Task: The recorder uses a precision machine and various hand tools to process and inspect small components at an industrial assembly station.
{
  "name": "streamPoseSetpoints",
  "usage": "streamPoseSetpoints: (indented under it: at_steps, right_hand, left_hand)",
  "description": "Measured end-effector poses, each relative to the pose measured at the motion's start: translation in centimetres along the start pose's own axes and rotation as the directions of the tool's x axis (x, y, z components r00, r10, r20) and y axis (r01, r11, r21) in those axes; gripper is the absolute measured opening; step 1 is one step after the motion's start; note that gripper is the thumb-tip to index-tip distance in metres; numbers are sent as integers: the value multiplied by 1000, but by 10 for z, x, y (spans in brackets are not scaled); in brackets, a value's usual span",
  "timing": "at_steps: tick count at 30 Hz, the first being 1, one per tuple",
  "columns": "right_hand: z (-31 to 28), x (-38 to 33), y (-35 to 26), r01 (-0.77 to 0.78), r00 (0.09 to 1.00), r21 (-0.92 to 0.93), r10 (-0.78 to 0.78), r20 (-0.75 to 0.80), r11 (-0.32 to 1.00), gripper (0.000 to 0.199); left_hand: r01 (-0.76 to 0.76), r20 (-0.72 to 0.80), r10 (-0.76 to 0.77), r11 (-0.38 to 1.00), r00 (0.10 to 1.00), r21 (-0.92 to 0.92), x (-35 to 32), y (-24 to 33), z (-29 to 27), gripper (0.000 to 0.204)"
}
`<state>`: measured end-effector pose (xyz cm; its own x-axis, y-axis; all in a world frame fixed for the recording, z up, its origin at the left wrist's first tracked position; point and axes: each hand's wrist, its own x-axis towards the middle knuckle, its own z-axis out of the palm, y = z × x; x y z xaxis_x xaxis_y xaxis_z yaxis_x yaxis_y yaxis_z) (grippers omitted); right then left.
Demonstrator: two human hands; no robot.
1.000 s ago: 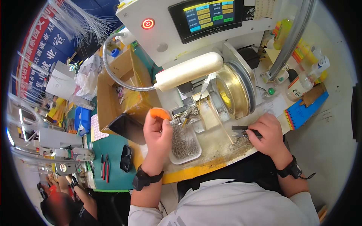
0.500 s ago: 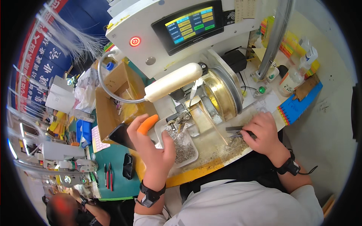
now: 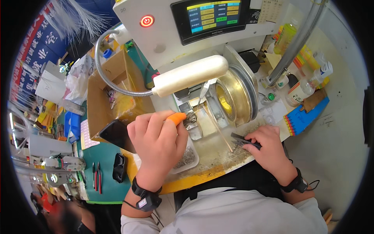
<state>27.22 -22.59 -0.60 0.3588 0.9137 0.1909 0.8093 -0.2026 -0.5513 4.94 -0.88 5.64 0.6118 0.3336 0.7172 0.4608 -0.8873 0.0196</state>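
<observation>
- I judge that the step in hand is feeding a small part into the metal fixture [image 3: 194, 117] of the bench machine [image 3: 171, 43]; the next move calls for a steady, fine placing.
- My left hand [image 3: 156, 140] is loosely curled, and its finger with the orange cot [image 3: 177, 117] touches the fixture at about 1 o'clock from the hand.
- My right hand [image 3: 267, 146] is clenched on dark tweezers [image 3: 243, 140], whose tips point to 9 o'clock.
- A clear tray of small metal parts [image 3: 187, 158] lies just beside my left hand, at 4 o'clock.
</observation>
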Motion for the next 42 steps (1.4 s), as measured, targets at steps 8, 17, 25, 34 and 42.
streamPoseSetpoints:
  at_steps: [8, 17, 25, 34, 42]
  right_hand:
    - [4, 1, -10, 83, 996, -115, -77, 51, 990, 16]
    - [-32, 0, -39, 61, 994, 376, -92, 64, 924, 21]
    - [-39, 56, -117, 283, 952, 78, -270, -143, 956, 17]
    - [-10, 69, -143, 126, 971, -44, -132, -197, 991, 26]
    - [-11, 70, -134, 141, 978, -206, -169, -125, 968, 22]
  left_hand:
    - [402, 395, -219, 784, 892, -474, 37, 4, -17, 6]
    - [537, 524, -146, 369, 839, -759, 33, -13, 7, 9]
    - [697, 686, -134, 63, 715, -714, 34, -16, 7, 10]
    - [661, 670, -100, -109, 736, -742, 32, -16, 8, 9]
    - [641, 639, -109, -13, 762, -767, 27, -17, 17, 8]
